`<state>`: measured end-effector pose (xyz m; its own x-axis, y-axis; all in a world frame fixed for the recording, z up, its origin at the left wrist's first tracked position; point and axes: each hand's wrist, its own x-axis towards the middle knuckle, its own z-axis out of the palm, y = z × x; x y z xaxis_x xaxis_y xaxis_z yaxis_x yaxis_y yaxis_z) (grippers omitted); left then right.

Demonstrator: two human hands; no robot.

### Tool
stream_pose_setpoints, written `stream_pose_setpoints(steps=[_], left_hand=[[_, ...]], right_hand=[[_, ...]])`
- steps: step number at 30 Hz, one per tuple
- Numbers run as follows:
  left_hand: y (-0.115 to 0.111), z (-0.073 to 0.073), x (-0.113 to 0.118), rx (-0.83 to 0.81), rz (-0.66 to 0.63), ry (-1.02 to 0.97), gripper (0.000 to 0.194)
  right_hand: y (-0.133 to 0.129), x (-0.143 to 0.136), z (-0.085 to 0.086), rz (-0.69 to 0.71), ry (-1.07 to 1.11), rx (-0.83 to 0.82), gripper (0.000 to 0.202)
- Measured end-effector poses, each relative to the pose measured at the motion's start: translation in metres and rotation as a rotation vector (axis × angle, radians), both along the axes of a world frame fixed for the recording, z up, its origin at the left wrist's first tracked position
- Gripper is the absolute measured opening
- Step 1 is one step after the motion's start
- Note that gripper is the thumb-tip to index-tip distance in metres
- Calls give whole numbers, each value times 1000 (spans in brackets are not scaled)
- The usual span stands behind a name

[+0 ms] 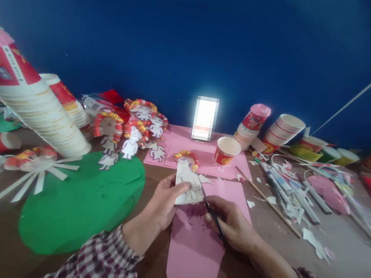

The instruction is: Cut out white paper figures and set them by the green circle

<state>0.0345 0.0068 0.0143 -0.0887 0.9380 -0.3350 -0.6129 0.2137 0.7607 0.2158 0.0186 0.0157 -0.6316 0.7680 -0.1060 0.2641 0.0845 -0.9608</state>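
Observation:
Between the thumb and fingers of my left hand (166,200) is a white paper cutout (186,186) with a figure drawn in dark lines. A curled red-and-yellow rim of paper cup forms a ring round the figure's head. My right hand (230,220) grips dark-handled scissors (214,216), whose blades lie at the right edge of the cutout. Whether the blades are parted is too small to tell. Beneath both hands lies a pink paper sheet (195,264) with dark pen marks.
Several finished-looking lion figures (131,142) stand at the left, behind a green paper circle (78,206). A long cup stack (44,110) leans nearby. A single paper cup (227,151) stands ahead, beside a bright blurred screen (205,118). Markers (280,186), a wooden stick (267,200) and scraps lie right.

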Motion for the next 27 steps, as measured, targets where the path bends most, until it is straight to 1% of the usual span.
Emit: stream_pose_setpoints(steps=[3, 8, 17, 27], left_hand=[[0, -2, -1, 15, 11, 5, 35], [0, -2, -2, 0, -11, 18, 39], [1, -2, -1, 12, -6, -1, 35], [1, -2, -1, 11, -5, 10, 37]], right_hand=[[0, 1, -1, -7, -9, 7, 45], [0, 1, -2, -8, -11, 1, 46], [-1, 0, 1, -5, -23, -18, 46], [0, 1, -3, 4, -9, -27, 44]])
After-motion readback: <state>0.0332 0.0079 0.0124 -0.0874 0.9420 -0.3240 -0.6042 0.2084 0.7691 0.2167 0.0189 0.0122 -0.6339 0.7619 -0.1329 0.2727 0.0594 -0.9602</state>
